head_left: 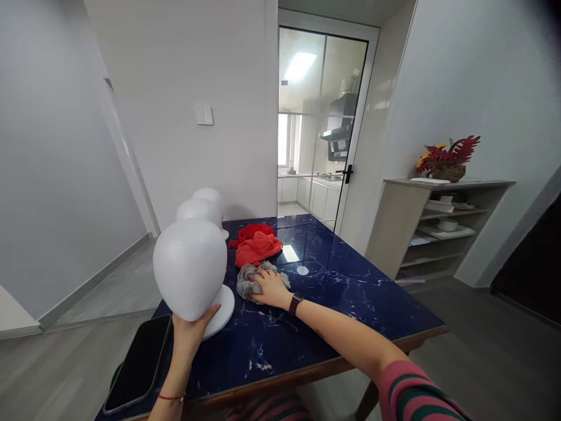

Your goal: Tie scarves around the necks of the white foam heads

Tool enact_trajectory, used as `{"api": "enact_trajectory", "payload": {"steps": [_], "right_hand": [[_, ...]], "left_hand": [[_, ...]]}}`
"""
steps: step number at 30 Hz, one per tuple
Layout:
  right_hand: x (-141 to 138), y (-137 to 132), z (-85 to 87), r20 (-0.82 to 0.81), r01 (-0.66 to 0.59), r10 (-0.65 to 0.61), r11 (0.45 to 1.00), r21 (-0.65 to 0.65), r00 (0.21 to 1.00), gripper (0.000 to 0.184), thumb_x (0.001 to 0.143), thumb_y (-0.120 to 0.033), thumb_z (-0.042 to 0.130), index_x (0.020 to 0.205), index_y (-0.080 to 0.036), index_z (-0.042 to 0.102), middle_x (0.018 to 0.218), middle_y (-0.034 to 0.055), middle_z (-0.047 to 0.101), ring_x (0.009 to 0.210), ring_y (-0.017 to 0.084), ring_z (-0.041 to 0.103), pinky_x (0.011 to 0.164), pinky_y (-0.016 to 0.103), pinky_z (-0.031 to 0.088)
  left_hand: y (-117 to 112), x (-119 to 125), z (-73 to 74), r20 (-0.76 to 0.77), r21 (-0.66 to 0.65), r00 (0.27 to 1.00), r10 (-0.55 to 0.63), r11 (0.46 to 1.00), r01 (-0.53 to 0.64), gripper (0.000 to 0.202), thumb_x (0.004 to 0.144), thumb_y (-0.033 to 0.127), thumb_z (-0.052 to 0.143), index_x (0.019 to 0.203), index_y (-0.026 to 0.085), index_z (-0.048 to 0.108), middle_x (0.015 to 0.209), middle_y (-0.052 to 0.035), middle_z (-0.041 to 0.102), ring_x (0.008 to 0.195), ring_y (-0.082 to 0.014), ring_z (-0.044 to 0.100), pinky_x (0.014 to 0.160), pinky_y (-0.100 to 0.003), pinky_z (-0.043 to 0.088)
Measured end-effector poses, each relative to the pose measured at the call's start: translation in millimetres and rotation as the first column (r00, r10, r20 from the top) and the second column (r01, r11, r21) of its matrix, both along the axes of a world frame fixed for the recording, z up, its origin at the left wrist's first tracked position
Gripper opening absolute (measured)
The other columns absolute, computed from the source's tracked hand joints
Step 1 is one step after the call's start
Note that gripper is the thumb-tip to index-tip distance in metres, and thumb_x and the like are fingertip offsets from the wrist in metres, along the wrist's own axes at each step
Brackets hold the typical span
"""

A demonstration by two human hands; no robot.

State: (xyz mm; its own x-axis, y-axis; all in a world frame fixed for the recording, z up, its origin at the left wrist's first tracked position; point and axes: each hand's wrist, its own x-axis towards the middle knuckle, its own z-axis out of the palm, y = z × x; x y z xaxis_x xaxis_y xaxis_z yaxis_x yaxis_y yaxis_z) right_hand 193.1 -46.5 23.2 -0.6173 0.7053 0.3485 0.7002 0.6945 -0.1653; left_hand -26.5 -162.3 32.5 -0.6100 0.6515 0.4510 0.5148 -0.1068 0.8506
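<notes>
My left hand [189,328] cups the underside of a white foam mannequin head [190,266] that stands on its round white base [221,310] near the table's left side. My right hand [272,289] rests with fingers closed on a crumpled grey cloth [251,279] in the middle of the dark blue marble table [342,292]. A black watch sits on that wrist. Two more white foam heads [202,206] stand in a row behind the first. Red and orange cloths [256,244] lie bunched just beyond the grey one.
A black phone [139,362] lies face up at the table's near left corner. A shelf unit [433,228] with a basket of red flowers stands to the right. A glass door [322,128] behind the table leads to a kitchen.
</notes>
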Motion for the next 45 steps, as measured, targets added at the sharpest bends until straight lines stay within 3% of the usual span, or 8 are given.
{"api": "enact_trajectory", "payload": {"steps": [9,16,21,26,29,33,37,45], "right_hand": [[65.9,33.6,6.2,-0.064,-0.156,0.149,0.981,-0.112,0.987,0.034,0.068,-0.035,0.067,0.098,-0.02,0.06,0.095,0.0036,0.06,0.086,0.019,0.055,0.076,0.028,0.04],[129.9,80.2,-3.7,-0.13,0.192,-0.2,0.979,-0.074,0.971,0.038,0.076,-0.027,0.059,0.114,-0.022,0.056,0.112,0.0066,0.059,0.099,0.021,0.053,0.084,0.031,0.039],[154.8,90.3,-5.7,-0.151,0.575,-0.555,0.791,0.21,0.818,0.025,0.083,-0.028,0.051,0.106,-0.024,0.062,0.126,0.01,0.051,0.116,0.029,0.04,0.096,0.05,0.025],[162.8,80.2,14.4,-0.429,0.702,-0.562,0.63,0.332,0.707,0.035,0.09,-0.04,0.037,0.105,-0.02,0.062,0.123,0.012,0.049,0.114,0.028,0.039,0.096,0.049,0.021],[157.5,72.7,20.2,-0.466,0.614,-0.454,0.737,0.282,0.759,0.039,0.092,-0.041,0.032,0.107,-0.017,0.059,0.106,0.0122,0.058,0.099,0.024,0.05,0.088,0.038,0.03],[142.3,68.4,11.2,-0.393,0.493,-0.46,0.87,-0.02,0.796,0.049,0.093,-0.046,0.023,0.093,-0.016,0.062,0.076,0.0095,0.064,0.073,0.022,0.057,0.067,0.03,0.036],[137.0,72.1,-1.9,-0.326,0.437,-0.484,0.875,-0.209,0.812,0.048,0.092,-0.048,0.027,0.08,-0.018,0.063,0.074,0.0072,0.066,0.071,0.02,0.06,0.062,0.027,0.036],[138.8,68.7,-2.2,-0.1,0.45,-0.468,0.879,-0.159,0.878,0.03,0.083,-0.048,0.05,0.088,-0.023,0.065,0.08,0.0044,0.069,0.075,0.02,0.064,0.059,0.024,0.034]], "left_hand": [[-14.6,36.5,13.8,0.165,-0.142,0.986,0.011,0.99,0.013,0.08,0.044,0.047,0.08,0.113,0.014,0.057,0.117,-0.0142,0.062,0.112,-0.0333,0.054,0.096,-0.046,0.043],[44.2,111.1,24.9,-0.049,-0.094,0.91,-0.413,0.909,0.407,0.07,0.048,0.048,0.079,0.108,0.019,0.058,0.115,-0.0109,0.063,0.109,-0.03,0.055,0.097,-0.046,0.042],[98.4,128.1,16.0,-0.291,-0.051,0.891,-0.349,0.935,0.35,0.09,0.049,0.055,0.077,0.122,0.014,0.046,0.125,-0.0177,0.05,0.117,-0.0342,0.046,0.098,-0.049,0.037],[106.8,132.7,-1.8,-0.392,-0.055,0.894,-0.216,0.976,0.212,0.098,0.053,0.052,0.075,0.132,0.014,0.03,0.123,-0.0187,0.047,0.116,-0.0364,0.043,0.093,-0.049,0.036],[104.0,135.3,-8.2,-0.426,-0.063,0.884,-0.192,0.981,0.183,0.094,0.059,0.048,0.072,0.134,0.014,0.026,0.123,-0.0191,0.045,0.116,-0.0363,0.042,0.092,-0.049,0.035],[104.0,134.3,-12.2,-0.401,-0.091,0.894,-0.201,0.98,0.179,0.095,0.061,0.043,0.072,0.135,0.014,0.022,0.125,-0.0198,0.043,0.119,-0.037,0.039,0.095,-0.05,0.032],[108.5,122.8,-16.8,-0.341,-0.109,0.885,-0.318,0.948,0.299,0.105,0.048,0.046,0.079,0.134,0.017,0.026,0.13,-0.0188,0.04,0.123,-0.0369,0.038,0.098,-0.05,0.032],[122.7,89.0,-19.2,-0.278,-0.35,0.81,-0.516,0.84,0.415,0.107,0.039,0.051,0.082,0.13,0.019,0.036,0.128,-0.0164,0.046,0.122,-0.0386,0.037,0.096,-0.052,0.032]]}}
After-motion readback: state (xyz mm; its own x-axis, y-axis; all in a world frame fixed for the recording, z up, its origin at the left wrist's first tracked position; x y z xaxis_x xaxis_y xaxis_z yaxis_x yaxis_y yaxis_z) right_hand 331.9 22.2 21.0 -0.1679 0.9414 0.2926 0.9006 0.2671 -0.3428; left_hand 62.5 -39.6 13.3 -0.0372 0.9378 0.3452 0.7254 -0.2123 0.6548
